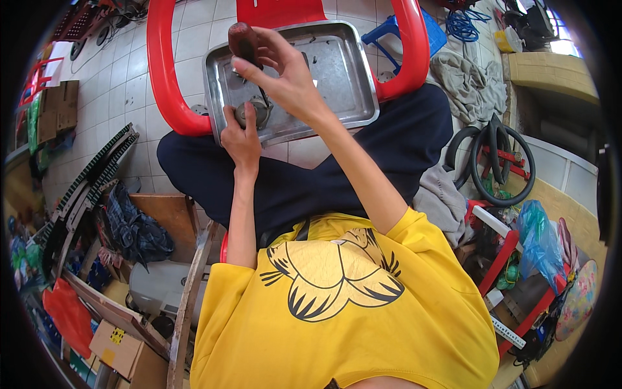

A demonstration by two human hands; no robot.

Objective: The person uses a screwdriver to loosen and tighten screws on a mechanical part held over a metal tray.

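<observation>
My right hand [289, 76] is wrapped round the worn reddish-brown and black handle of a screwdriver [242, 40]. Its thin dark shaft slants down to a small round metal part [260, 115]. That part is pinched between the fingers of my left hand [241, 145], at the near left side of a shallow metal tray [346, 91]. The tip seems to meet the part's edge, though exact contact is hard to see. A few small dark pieces, perhaps screws [315, 59], lie in the tray.
The tray rests on a red plastic chair [170, 65] between my knees. Behind it to the right stands a blue stool [382, 37]. Black tubes [518, 188] and grey cloth [470, 84] lie at right. Long curved strips [87, 178] and a cardboard box [123, 347] are at left.
</observation>
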